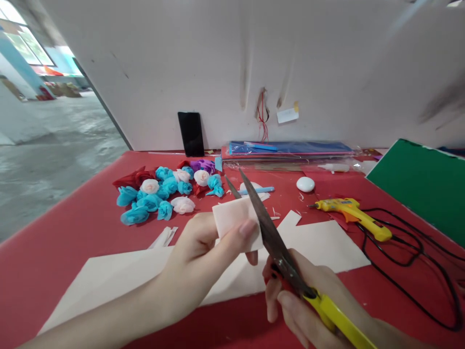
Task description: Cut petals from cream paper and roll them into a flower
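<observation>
Between thumb and fingers, my left hand (203, 257) pinches a small, pale square of folded paper (232, 215). My right hand (312, 295) grips a pair of scissors (274, 240) with dark blades and yellow handles. The blades are apart, and one lies along the right edge of the square; I cannot tell whether it touches. Beneath both hands a long pale sheet of paper (119, 271) is spread on the table. Narrow paper strips (163, 237) lie just beyond it.
On the red table (65, 228), several blue, white, red and purple paper flowers (148, 201) are heaped at left. A yellow glue gun (352, 213) with black cord lies right, near a white oval object (305, 184) and green board (421, 189). A phone (191, 134) leans on the wall.
</observation>
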The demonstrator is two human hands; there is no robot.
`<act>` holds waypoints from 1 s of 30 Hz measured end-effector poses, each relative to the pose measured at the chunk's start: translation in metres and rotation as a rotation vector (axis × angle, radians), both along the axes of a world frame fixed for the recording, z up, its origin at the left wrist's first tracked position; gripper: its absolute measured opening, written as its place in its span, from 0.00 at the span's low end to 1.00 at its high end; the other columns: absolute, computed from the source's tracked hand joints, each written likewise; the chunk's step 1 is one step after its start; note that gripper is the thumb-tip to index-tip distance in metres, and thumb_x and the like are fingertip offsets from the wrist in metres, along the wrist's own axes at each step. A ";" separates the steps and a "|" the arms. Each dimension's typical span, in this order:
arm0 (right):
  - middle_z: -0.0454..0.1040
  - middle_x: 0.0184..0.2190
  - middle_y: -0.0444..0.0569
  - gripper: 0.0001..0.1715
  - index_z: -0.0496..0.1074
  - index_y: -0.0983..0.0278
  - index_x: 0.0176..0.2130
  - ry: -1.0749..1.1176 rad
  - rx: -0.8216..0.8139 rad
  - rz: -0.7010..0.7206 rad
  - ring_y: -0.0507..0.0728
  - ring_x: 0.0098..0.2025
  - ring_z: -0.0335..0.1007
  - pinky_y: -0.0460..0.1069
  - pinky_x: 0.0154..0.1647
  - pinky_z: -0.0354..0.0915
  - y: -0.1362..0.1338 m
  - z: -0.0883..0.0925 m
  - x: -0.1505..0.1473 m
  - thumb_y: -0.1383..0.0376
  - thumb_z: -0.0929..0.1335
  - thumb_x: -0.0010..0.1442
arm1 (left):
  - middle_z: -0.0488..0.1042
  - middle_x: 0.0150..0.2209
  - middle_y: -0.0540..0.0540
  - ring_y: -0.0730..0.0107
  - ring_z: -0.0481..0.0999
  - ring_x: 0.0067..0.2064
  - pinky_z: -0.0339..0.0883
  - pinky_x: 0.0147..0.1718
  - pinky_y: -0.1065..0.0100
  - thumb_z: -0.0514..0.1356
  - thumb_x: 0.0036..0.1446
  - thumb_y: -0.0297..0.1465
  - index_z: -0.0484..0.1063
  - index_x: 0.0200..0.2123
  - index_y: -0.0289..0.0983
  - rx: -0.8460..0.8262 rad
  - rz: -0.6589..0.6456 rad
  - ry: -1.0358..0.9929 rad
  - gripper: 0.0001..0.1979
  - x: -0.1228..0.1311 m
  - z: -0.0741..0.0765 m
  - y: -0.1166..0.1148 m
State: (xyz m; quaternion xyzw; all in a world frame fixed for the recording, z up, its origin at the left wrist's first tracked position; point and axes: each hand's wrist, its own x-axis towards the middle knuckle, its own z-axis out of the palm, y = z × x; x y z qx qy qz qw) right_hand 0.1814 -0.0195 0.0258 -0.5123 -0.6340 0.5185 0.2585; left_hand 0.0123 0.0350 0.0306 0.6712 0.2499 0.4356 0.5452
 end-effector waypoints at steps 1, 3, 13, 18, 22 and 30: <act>0.70 0.22 0.46 0.07 0.59 0.64 0.36 -0.001 0.005 -0.001 0.45 0.15 0.54 0.41 0.15 0.54 0.000 -0.001 0.000 0.64 0.61 0.56 | 0.71 0.25 0.52 0.74 0.70 0.29 0.66 0.31 0.74 0.49 0.62 0.32 0.68 0.22 0.37 -0.007 -0.006 -0.009 0.16 0.000 0.000 0.000; 0.69 0.21 0.45 0.07 0.59 0.64 0.36 0.009 0.014 0.001 0.45 0.14 0.54 0.41 0.14 0.52 0.000 -0.002 -0.001 0.63 0.61 0.56 | 0.71 0.24 0.52 0.74 0.70 0.27 0.65 0.29 0.75 0.51 0.61 0.32 0.69 0.24 0.37 -0.029 -0.006 -0.019 0.15 0.000 0.000 0.000; 0.67 0.20 0.41 0.06 0.63 0.62 0.36 0.089 -0.067 -0.039 0.45 0.13 0.54 0.41 0.12 0.51 -0.005 -0.011 0.005 0.63 0.64 0.57 | 0.70 0.25 0.52 0.78 0.69 0.27 0.65 0.27 0.79 0.53 0.60 0.31 0.73 0.25 0.39 -0.109 -0.083 -0.111 0.13 -0.002 0.001 0.001; 0.66 0.18 0.41 0.05 0.65 0.61 0.36 0.070 -0.104 -0.051 0.46 0.14 0.54 0.41 0.13 0.52 -0.005 -0.006 0.007 0.65 0.64 0.56 | 0.68 0.21 0.51 0.77 0.68 0.24 0.63 0.25 0.76 0.54 0.59 0.34 0.68 0.20 0.35 -0.089 -0.047 -0.042 0.17 -0.003 0.005 0.002; 0.66 0.17 0.41 0.04 0.66 0.60 0.36 0.068 -0.125 -0.102 0.47 0.14 0.54 0.42 0.13 0.53 -0.006 -0.005 0.007 0.65 0.64 0.56 | 0.68 0.19 0.48 0.72 0.69 0.24 0.63 0.23 0.71 0.53 0.58 0.38 0.68 0.19 0.34 -0.046 0.028 0.071 0.19 -0.004 0.010 0.004; 0.63 0.14 0.38 0.04 0.64 0.60 0.35 0.104 -0.138 -0.091 0.46 0.12 0.51 0.42 0.12 0.50 -0.007 -0.012 0.006 0.67 0.65 0.55 | 0.69 0.19 0.46 0.67 0.70 0.25 0.64 0.24 0.67 0.51 0.58 0.41 0.68 0.20 0.34 0.001 0.082 0.162 0.20 -0.010 0.011 0.009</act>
